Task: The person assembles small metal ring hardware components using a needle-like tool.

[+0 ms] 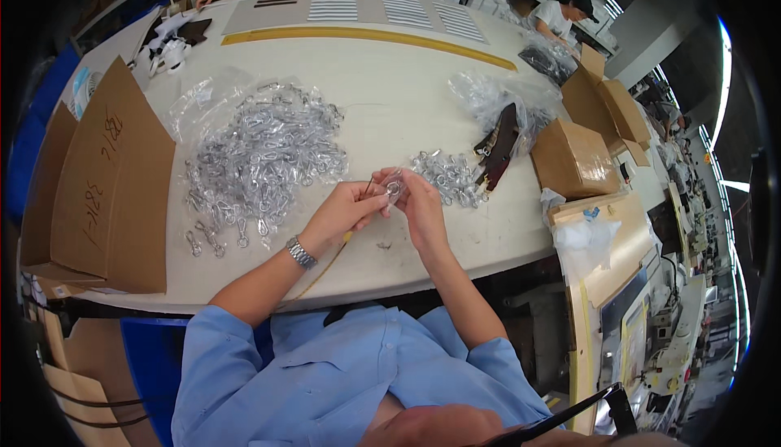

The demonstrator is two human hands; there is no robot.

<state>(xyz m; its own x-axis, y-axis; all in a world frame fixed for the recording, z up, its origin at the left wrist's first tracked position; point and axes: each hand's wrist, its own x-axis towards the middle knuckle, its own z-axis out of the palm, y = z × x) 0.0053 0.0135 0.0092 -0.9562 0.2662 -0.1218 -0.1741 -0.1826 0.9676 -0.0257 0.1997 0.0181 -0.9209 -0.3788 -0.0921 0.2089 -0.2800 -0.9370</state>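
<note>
- Left hand (346, 207) and right hand (416, 199) pinch one small metal clasp (394, 188) between fingertips above the white table (390, 81)
- Big heap of bagged clasps (260, 154) lies left; smaller pile (447, 177) right

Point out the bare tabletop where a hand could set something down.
Bare white tabletop lies between the long yellow strip and the big heap of bagged silver metal clasps. Another patch runs along the near edge by the left hand. Right of the right hand, the small clasp pile crowds the brown cardboard boxes.
</note>
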